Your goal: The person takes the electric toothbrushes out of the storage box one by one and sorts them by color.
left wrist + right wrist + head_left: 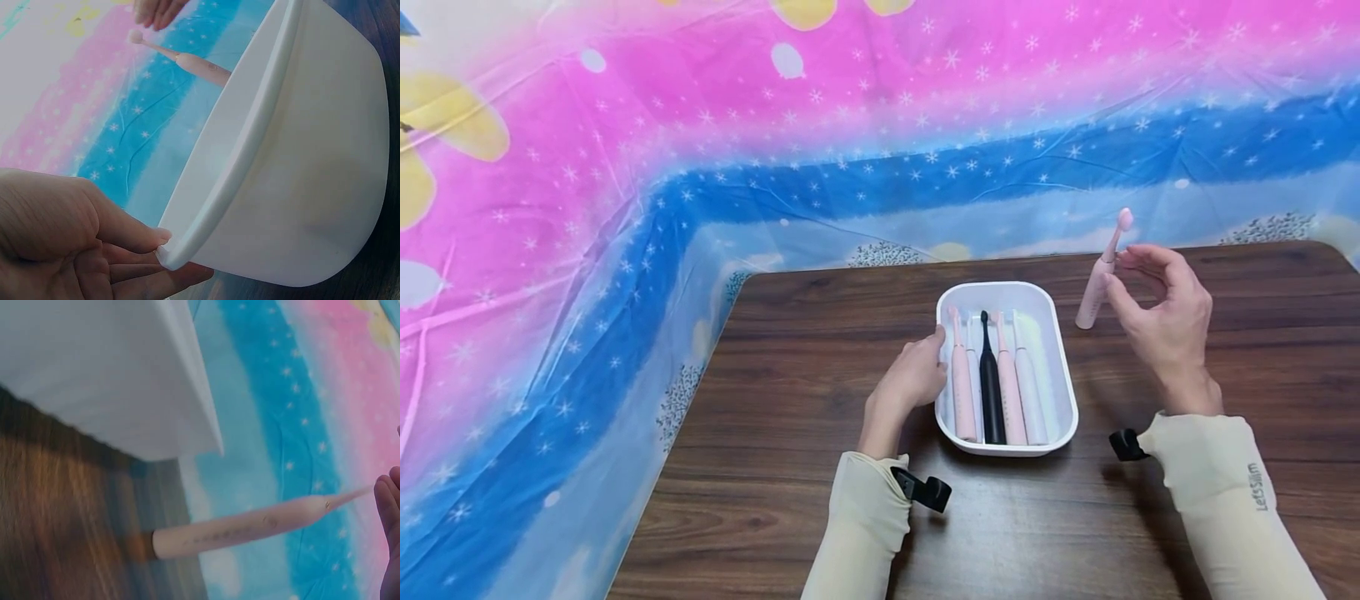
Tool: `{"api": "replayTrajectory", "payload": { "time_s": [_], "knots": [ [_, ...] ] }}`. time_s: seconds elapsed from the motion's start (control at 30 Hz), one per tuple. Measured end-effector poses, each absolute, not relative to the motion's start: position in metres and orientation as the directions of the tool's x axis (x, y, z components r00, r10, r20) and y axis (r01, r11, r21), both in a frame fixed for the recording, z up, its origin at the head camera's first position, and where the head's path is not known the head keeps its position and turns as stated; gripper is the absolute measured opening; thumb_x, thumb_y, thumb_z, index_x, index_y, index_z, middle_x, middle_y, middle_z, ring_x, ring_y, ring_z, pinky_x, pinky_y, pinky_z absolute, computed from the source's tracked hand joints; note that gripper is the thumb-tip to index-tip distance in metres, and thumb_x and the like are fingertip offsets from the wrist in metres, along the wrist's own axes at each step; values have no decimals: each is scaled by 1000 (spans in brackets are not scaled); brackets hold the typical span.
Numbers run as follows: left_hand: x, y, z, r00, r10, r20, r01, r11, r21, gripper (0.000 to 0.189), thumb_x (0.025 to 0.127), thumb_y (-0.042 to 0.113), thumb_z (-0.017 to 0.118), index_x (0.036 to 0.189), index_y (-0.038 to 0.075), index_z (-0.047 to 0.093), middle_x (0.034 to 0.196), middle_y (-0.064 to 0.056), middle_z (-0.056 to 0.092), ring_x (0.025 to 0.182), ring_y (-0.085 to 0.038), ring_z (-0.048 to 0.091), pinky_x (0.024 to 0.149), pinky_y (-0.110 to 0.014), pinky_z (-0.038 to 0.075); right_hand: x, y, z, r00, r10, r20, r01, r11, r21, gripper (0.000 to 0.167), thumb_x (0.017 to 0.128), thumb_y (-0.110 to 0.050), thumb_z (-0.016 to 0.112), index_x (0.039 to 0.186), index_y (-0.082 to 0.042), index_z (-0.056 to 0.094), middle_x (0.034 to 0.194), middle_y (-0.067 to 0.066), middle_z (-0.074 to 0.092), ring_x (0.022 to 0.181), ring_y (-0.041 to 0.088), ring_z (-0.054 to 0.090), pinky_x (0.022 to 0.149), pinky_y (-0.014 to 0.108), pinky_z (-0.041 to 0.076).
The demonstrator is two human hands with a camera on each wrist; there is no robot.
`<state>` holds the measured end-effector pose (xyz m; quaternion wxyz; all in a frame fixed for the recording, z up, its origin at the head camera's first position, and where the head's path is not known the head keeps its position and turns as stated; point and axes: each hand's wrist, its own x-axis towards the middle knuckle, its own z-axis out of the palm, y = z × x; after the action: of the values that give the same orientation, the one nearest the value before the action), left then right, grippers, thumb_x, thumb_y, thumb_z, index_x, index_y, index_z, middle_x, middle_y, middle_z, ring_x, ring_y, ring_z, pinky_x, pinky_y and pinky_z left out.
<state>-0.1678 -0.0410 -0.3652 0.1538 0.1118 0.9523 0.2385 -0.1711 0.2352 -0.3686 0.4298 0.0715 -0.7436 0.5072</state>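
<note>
Judging by the layout, one pink brush (1092, 296) is out, upright on the worktop (805, 375) beyond the tray's (1015, 451) right side, while five brushes (990, 387) lie inside. The left hand (913, 372) pinches the tray's rim; the right hand (1172, 312) has its fingers parted beside the pink brush, seemingly not gripping.

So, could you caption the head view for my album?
Left hand holds a white tub of toothbrushes, right hand beside a pink toothbrush standing on the table.
</note>
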Motion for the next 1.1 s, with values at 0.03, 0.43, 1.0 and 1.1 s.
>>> {"api": "replayTrajectory", "payload": {
  "time_s": [0.03, 0.43, 1.0, 1.1],
  "knots": [
    [-168, -41, -365, -928, 286, -238, 141, 861, 488, 55, 99, 12, 43, 152, 8, 26, 151, -9, 40, 129, -19, 47, 103, -36, 40, -168, 231, -364, -620, 318, 717, -548, 479, -686, 38, 75, 12, 71, 112, 11, 62, 102, 8, 68, 95, 1, 63, 89, 17, 48],
    [-167, -42, -367, -926, 291, -240, 145, 862, 486, 55, 99, 12, 43, 151, 7, 27, 150, -10, 41, 131, -20, 45, 104, -36, 39, -159, 199, -352, -699, 218, 682, -580, 385, -718, 41, 74, 14, 71, 113, 12, 60, 102, 20, 65, 94, 6, 64, 87, 18, 50],
    [-169, -41, -366, -926, 285, -249, 136, 865, 483, 56, 99, 12, 43, 152, 8, 25, 151, -9, 40, 130, -19, 45, 104, -36, 39, -164, 167, -362, -879, -19, 476, -437, 433, -788, 45, 82, -4, 73, 123, 3, 56, 110, 16, 64, 103, 17, 61, 91, 25, 50],
    [-169, -41, -366, -926, 284, -249, 135, 865, 484, 56, 99, 13, 43, 152, 8, 25, 151, -9, 39, 130, -18, 45, 104, -36, 39, -165, 162, -365, -909, -63, 412, -393, 458, -798, 47, 83, -8, 73, 125, 2, 54, 111, 16, 62, 105, 27, 62, 92, 36, 50]
  ]
}}
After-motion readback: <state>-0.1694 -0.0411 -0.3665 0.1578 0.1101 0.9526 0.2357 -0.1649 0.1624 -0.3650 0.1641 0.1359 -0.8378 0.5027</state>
